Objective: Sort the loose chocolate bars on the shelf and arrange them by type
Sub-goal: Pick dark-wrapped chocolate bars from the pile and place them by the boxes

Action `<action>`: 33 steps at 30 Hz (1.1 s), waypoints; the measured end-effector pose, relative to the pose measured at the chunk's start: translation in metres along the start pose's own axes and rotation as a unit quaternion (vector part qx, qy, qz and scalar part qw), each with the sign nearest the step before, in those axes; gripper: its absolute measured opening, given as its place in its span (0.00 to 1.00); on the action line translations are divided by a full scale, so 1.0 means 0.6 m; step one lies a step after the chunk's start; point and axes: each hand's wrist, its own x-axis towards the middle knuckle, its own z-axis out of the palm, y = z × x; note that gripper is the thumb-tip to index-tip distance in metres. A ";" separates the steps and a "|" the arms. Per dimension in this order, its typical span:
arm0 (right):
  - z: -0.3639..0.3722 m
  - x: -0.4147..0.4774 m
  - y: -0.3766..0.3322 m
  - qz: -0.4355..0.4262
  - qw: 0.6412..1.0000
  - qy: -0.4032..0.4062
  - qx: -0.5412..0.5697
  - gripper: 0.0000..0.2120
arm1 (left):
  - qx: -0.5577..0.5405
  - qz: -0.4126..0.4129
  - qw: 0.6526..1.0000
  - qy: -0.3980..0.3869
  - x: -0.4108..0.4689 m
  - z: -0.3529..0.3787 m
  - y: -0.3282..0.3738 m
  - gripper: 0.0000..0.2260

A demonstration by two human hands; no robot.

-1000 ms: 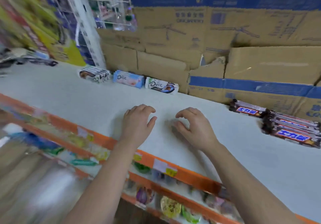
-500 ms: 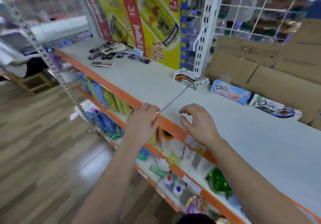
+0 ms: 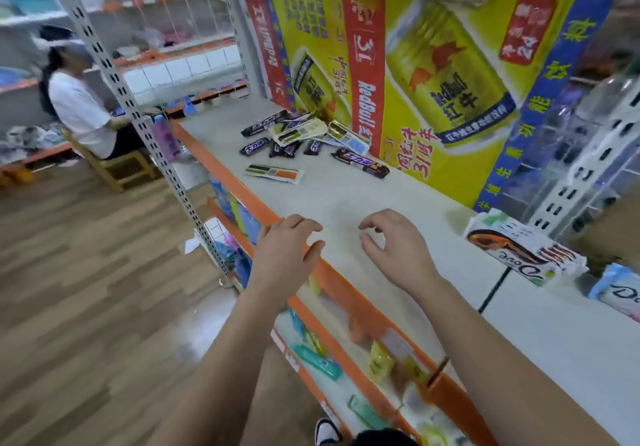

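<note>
A loose heap of chocolate bars (image 3: 301,134) lies at the far end of the white shelf (image 3: 346,196), dark Snickers wrappers mixed with pale ones. One dark bar (image 3: 360,162) and one pale green-and-orange bar (image 3: 273,173) lie apart from the heap, nearer me. A white Dove pack stack (image 3: 523,251) and a light blue Dove pack (image 3: 620,293) sit at the right. My left hand (image 3: 284,255) hovers over the orange shelf edge, fingers relaxed, holding nothing. My right hand (image 3: 394,248) hovers over the shelf with fingers loosely curled, empty.
A yellow Red Bull poster (image 3: 433,82) backs the shelf. A perforated upright post (image 3: 138,106) stands at the left end. Lower shelves (image 3: 346,359) hold small goods. A seated person (image 3: 79,106) is at the far left on a wooden stool; wooden floor lies below.
The view has swung left along the shelf, from the sorted Snickers and Dove packs to the loose heap. Both hands moved left with it, still empty.
</note>
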 end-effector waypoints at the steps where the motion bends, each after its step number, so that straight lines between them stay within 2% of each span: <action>1: 0.012 0.030 -0.002 -0.004 1.000 -0.006 -0.001 0.06 | 0.004 -0.005 1.000 0.000 0.024 -0.004 -0.017 0.11; 10: 0.098 0.211 -0.007 -0.014 0.999 -0.035 0.006 0.06 | 0.006 -0.034 0.999 -0.016 0.159 0.003 -0.150 0.12; 18: 0.173 0.348 -0.016 0.025 0.999 -0.010 -0.018 0.06 | -0.020 0.009 1.000 -0.008 0.305 0.023 -0.279 0.09; 23: 0.223 0.420 -0.042 0.082 0.996 0.032 -0.022 0.05 | -0.007 0.034 0.999 -0.040 0.414 0.024 -0.365 0.12; 29: 0.272 0.474 -0.074 0.115 0.990 0.065 -0.055 0.04 | 0.043 0.029 0.993 -0.103 0.503 0.034 -0.437 0.23; 33: 0.297 0.502 -0.096 0.127 0.988 0.060 -0.068 0.03 | -0.016 0.049 0.990 -0.135 0.538 0.031 -0.457 0.22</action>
